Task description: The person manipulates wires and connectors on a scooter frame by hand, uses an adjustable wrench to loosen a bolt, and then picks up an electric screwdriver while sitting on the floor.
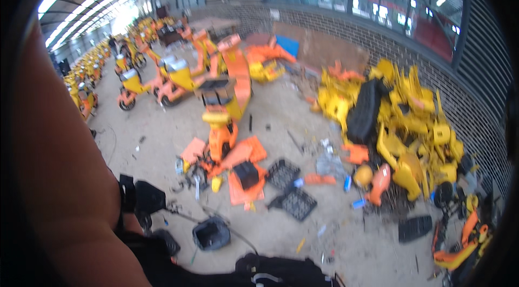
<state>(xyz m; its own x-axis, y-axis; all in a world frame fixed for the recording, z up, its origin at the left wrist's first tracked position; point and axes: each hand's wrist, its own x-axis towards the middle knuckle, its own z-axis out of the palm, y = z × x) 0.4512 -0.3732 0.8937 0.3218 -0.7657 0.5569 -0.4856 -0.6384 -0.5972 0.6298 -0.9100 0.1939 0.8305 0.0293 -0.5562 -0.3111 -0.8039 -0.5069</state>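
My bare left arm (65,162) fills the left side of the head view, bent and raised close to the camera. Its hand is out of the picture, and so is my right hand. A black strap with a boxy black device (148,196) shows beside the arm; what it is fastened to is partly hidden. Farther ahead on the concrete floor stands an orange and yellow scooter (220,133) with a dark open box on it. Around its wheel lie orange panels (246,153), a black box (246,175) and small loose parts. Neither hand is seen touching anything.
A tall heap of yellow scooter body panels (397,146) leans toward the brick wall at right, with a long black part (365,111) on it. Black crates (292,203) and a black tub (211,233) lie nearer. Rows of scooters (89,65) stretch back at left.
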